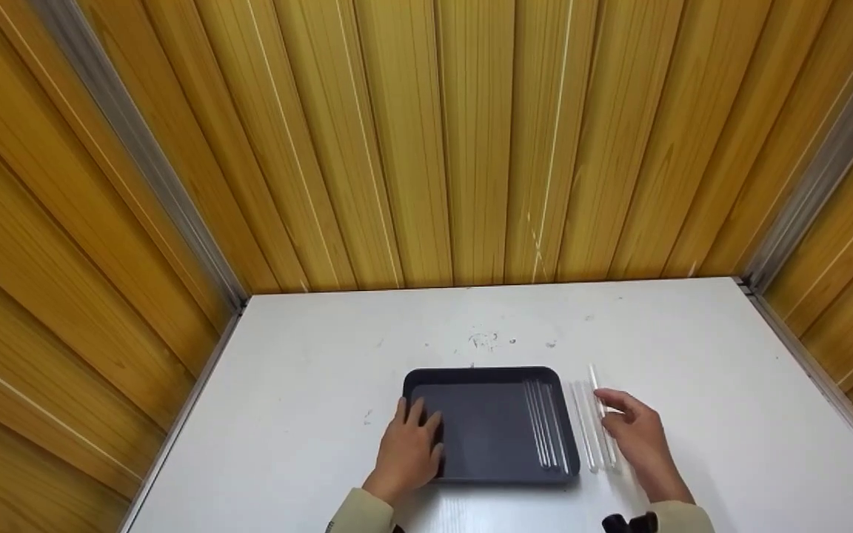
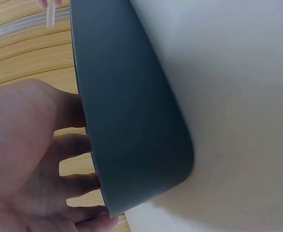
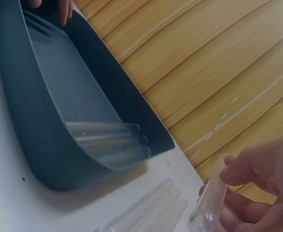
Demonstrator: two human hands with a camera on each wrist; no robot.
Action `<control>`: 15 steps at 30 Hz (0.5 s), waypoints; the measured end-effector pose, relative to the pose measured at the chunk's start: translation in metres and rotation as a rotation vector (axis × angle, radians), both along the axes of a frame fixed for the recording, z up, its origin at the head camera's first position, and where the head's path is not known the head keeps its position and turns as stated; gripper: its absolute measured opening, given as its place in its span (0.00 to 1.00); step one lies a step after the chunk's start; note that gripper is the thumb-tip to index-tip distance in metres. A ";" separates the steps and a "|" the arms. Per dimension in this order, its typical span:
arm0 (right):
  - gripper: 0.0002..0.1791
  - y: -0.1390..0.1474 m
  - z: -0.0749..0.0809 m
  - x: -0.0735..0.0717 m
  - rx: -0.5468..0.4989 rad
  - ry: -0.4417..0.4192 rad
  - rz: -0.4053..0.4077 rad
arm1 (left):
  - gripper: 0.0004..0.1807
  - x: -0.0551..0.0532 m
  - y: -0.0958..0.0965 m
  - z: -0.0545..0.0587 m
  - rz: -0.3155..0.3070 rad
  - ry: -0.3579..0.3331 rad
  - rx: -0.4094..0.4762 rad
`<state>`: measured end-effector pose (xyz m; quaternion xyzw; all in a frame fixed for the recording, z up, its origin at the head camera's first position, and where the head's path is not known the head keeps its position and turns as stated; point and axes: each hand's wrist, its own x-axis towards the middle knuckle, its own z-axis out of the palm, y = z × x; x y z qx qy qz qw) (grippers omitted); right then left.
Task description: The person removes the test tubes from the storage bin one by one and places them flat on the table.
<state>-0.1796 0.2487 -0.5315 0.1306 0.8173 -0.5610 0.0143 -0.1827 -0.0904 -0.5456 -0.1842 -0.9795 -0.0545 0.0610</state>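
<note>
My right hand (image 1: 637, 433) pinches a clear test tube (image 1: 594, 376) between thumb and fingertips, to the right of a dark blue-grey tray (image 1: 471, 437). Beside that hand, more clear tubes (image 3: 151, 210) lie side by side on the white table. Inside the tray, along its right side, several tubes (image 1: 543, 426) lie parallel. My left hand (image 1: 406, 453) rests at the tray's left rim, fingers spread and reaching over the edge. In the left wrist view, the fingers (image 2: 76, 145) pass behind the rim, so their tips are partly hidden.
The white table (image 1: 308, 385) carries a few dark marks (image 1: 483, 340) behind the tray. Wood-patterned panels (image 1: 471, 148) rise at the back and both sides, with grey metal strips (image 1: 152, 163) in the corners.
</note>
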 end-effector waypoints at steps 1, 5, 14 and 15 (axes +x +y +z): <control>0.26 0.001 0.000 0.000 0.010 0.002 0.001 | 0.25 0.000 0.000 0.000 0.000 -0.003 0.001; 0.26 0.006 -0.004 0.001 0.030 -0.005 -0.005 | 0.25 -0.001 0.001 -0.001 0.005 -0.021 -0.002; 0.26 0.016 -0.014 -0.001 0.040 -0.042 -0.013 | 0.25 -0.002 0.000 0.000 0.006 -0.049 -0.022; 0.26 0.017 -0.016 -0.001 0.043 -0.046 -0.012 | 0.26 -0.002 0.000 0.000 0.007 -0.054 -0.021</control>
